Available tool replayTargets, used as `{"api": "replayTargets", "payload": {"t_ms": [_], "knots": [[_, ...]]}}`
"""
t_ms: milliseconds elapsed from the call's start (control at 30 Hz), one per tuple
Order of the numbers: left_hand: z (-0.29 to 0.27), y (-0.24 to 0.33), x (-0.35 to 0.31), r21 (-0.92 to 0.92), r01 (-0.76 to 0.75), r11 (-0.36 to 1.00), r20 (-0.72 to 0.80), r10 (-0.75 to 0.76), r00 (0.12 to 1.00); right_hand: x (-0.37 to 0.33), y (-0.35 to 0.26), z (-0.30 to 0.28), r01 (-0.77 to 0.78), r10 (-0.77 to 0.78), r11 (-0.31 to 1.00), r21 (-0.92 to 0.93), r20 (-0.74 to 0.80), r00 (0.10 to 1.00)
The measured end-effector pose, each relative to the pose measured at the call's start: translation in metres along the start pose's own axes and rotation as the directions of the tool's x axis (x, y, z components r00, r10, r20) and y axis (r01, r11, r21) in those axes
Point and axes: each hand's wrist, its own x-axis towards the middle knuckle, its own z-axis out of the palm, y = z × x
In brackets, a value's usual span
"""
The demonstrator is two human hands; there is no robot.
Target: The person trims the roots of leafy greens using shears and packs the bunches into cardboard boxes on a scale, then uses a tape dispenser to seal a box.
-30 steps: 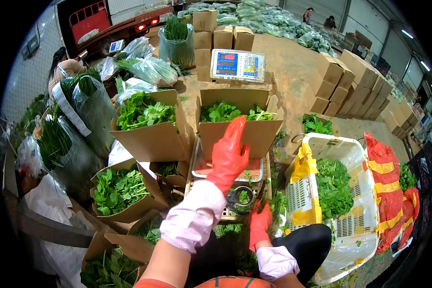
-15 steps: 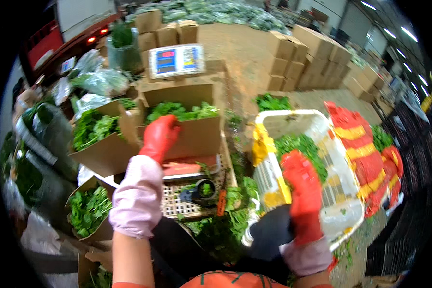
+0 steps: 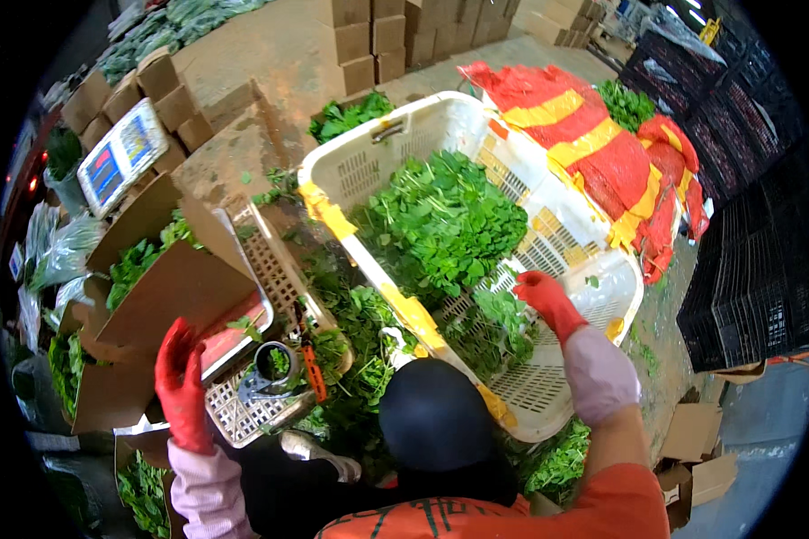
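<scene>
My right hand (image 3: 550,304), in a red glove, is inside a white slatted plastic basket (image 3: 548,397) with yellow tape on its rim. Its fingers are curled at a small loose bunch of leafy greens (image 3: 505,314). Beside it in the basket lies a larger heap of leafy greens (image 3: 449,220). My left hand (image 3: 182,382), also red-gloved, is raised with fingers apart and nothing in it. It is in front of a cardboard box (image 3: 175,287) of greens, which stands on a scale platform. A black ring-shaped holder (image 3: 274,366) and an orange-handled tool (image 3: 313,373) lie on a beige crate (image 3: 234,418).
A digital scale display (image 3: 122,157) stands behind the box at left. Red and yellow woven sacks (image 3: 575,135) lean against the basket's far side. Black crates (image 3: 746,301) are stacked at right. Scattered greens (image 3: 364,337) lie between crate and basket. Cardboard boxes (image 3: 355,45) are stacked behind.
The view has swung to the right, bringing the basket to the middle. My left hand has moved back from above the box and spread its fingers. My right hand is now at the loose greens.
</scene>
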Motion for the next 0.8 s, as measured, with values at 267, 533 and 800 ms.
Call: {"api": "replayTargets", "payload": {"t_ms": [267,533,800], "knots": [[-0.019,0.010,-0.019,0.245,0.203,0.948,-0.087,-0.187,0.978,0.042,0.102,0.094,-0.206,0.343,0.562,-0.801,-0.001,0.939],[-0.012,-0.026,-0.009,0.341,0.329,0.881,-0.070,-0.326,0.943,0.030,0.179,0.124,-0.570,0.326,0.462,-0.679,-0.468,0.821],[0.010,-0.023,0.002,0.430,0.273,0.861,0.029,-0.315,0.949,0.051,0.175,0.111,0.021,-0.221,0.882,-0.471,-0.373,0.901]]}}
